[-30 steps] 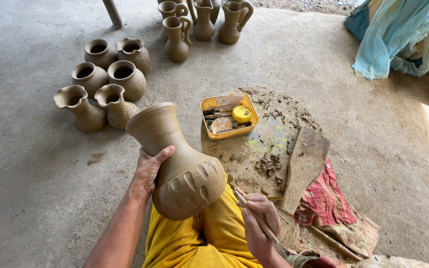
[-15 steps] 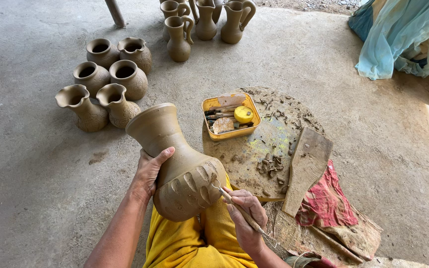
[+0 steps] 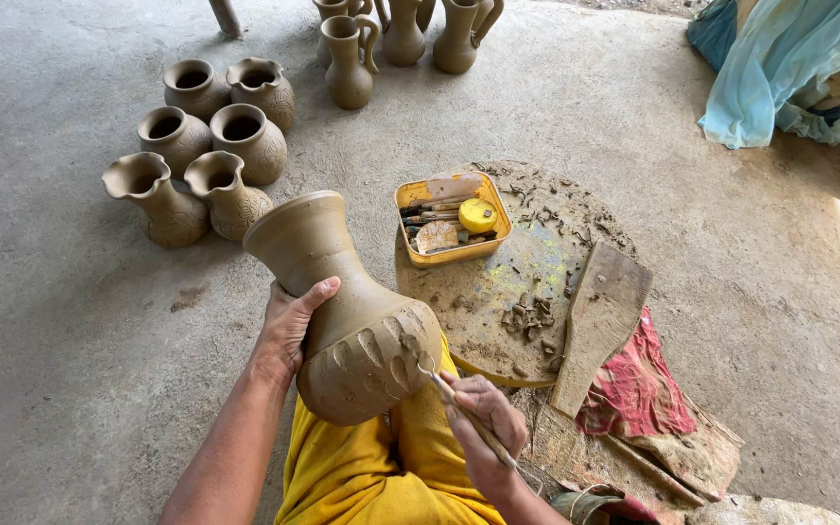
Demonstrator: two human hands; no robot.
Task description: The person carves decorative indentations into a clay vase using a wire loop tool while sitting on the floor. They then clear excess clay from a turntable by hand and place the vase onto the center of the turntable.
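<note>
I hold an unfired brown clay vase [image 3: 342, 301] tilted on my lap, its flared mouth pointing up and left. My left hand [image 3: 289, 326] grips its neck and shoulder. My right hand [image 3: 483, 418] is shut on a thin wooden carving tool [image 3: 459, 403], whose tip touches the vase's belly, where a row of carved leaf-shaped cuts runs around. Yellow cloth covers my lap [image 3: 381, 476] below the vase.
A round clay-smeared board [image 3: 512, 282] lies to the right, with a yellow tray of tools [image 3: 451, 219], clay shavings and a wooden paddle [image 3: 600, 321]. Red cloth [image 3: 634, 389] lies beside it. Several clay jugs [image 3: 206, 146] stand at left, more jugs [image 3: 396, 34] at the top. Blue fabric [image 3: 789, 68] lies top right.
My right hand has moved up and left, bringing the tool's tip from beside the vase onto its belly. The vase has tilted slightly; my left hand keeps its grip.
</note>
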